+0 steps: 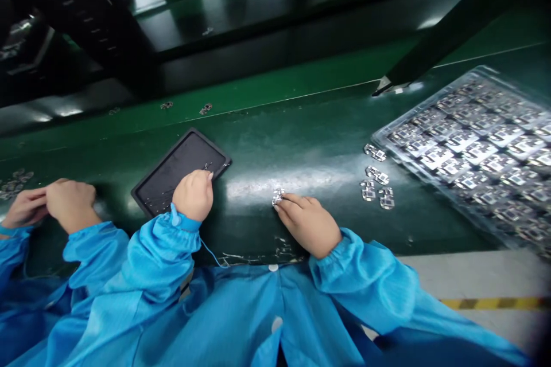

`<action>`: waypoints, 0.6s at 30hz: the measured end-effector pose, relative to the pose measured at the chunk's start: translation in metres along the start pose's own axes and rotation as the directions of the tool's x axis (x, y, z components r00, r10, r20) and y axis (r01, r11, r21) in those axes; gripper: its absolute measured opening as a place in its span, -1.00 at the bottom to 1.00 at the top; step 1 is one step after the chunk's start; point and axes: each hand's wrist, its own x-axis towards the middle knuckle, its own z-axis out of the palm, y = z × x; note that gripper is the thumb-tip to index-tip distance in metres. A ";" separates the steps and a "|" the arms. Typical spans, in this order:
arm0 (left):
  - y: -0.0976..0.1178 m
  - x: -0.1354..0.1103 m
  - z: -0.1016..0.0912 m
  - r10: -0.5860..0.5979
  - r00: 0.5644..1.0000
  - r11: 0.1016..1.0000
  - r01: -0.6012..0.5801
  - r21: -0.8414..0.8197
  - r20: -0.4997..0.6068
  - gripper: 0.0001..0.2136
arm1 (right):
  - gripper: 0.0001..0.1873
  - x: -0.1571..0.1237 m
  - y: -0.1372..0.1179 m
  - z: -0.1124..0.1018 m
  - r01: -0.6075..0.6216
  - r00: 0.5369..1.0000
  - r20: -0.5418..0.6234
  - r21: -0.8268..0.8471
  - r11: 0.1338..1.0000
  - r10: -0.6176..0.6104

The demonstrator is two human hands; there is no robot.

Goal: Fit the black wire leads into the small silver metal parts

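A small metal part [278,196] sits pinched between the fingertips of the right hand [307,225], its long axis pointing away from the person and leaning slightly right, just above the green counter [310,143]. The left hand [193,195] rests curled on a black tray [181,146]; whether it grips anything cannot be told. Four loose metal parts [376,178] lie beside a clear plastic tray [430,104] packed with similar parts. Further left, a co-worker's hands [47,203] are held together.

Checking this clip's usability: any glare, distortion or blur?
In the head view, a pale glare streak crosses the green work surface; the clear plastic tray glints, its edges bent by wide-angle distortion; the metal part at the right hand looks washed out.
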 end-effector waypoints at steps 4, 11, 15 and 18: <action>0.009 0.005 0.000 0.064 0.997 0.998 -0.064 0.021 0.034 -0.73 | -0.70 0.008 -0.005 -0.006 -0.078 0.996 -0.019 0.165 0.983 0.083; 0.039 -0.008 -0.020 0.203 0.973 0.969 -0.182 -0.166 0.113 -0.69 | -0.54 0.027 -0.032 -0.028 -0.356 0.909 0.141 0.755 0.551 0.393; 0.058 -0.016 -0.022 0.262 0.947 0.918 -0.185 -0.351 0.185 -0.71 | -0.57 0.029 -0.041 -0.033 -0.384 0.898 0.222 0.817 0.429 0.380; 0.069 -0.019 -0.018 0.287 0.918 0.901 -0.162 -0.403 0.273 -0.73 | -0.60 0.026 -0.039 -0.032 -0.417 0.888 0.252 0.795 0.441 0.386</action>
